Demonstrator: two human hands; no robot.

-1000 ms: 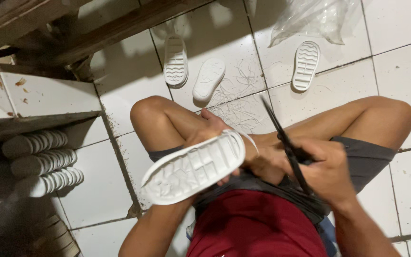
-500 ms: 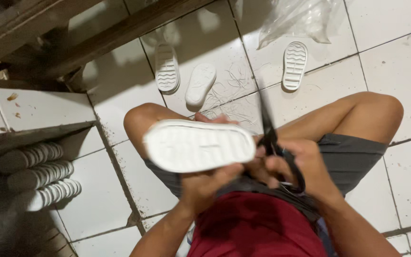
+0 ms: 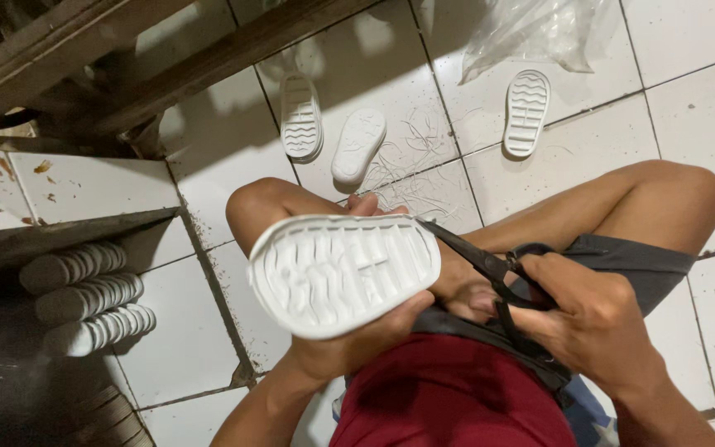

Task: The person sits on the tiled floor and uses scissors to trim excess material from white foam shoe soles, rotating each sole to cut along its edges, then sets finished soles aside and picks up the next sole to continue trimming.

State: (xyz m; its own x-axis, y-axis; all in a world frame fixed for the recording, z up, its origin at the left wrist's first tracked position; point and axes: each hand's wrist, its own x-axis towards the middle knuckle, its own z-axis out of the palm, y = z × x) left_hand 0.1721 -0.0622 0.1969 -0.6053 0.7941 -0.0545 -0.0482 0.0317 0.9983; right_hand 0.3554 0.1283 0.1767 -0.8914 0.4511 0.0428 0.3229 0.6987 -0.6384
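On lap, left hand gripping sole (right hand: scissors)

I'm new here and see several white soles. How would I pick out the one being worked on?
Start at the seated person's lap. The white shoe sole is held there in the left hand, tread up, beside black scissors. The others lie on the floor tiles.
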